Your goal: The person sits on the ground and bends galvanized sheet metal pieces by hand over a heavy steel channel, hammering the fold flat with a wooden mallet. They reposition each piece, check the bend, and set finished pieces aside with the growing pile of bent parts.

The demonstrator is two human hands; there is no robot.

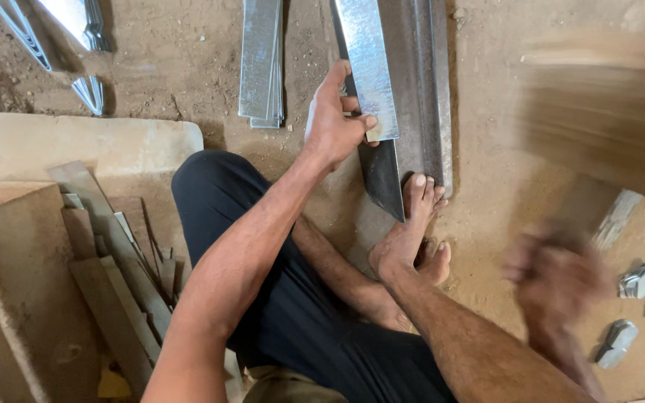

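My left hand (334, 119) grips a shiny sheet-metal strip (367, 67) and presses it onto a long dark metal rail (416, 97) lying on the dirt floor. The toes of one bare foot (412, 224) rest on the rail's near end. My right hand (558, 280) is blurred with motion at the right and holds the handle of a wooden mallet (606, 112). The mallet's big brown head is smeared across the upper right, apart from the strip.
A stack of flat metal strips (261, 60) lies left of the rail. Small metal offcuts (640, 280) lie at the right edge. Boards and scrap strips (106, 261) lean by a concrete slab (76, 142) at the left. Folded metal pieces (76, 30) sit top left.
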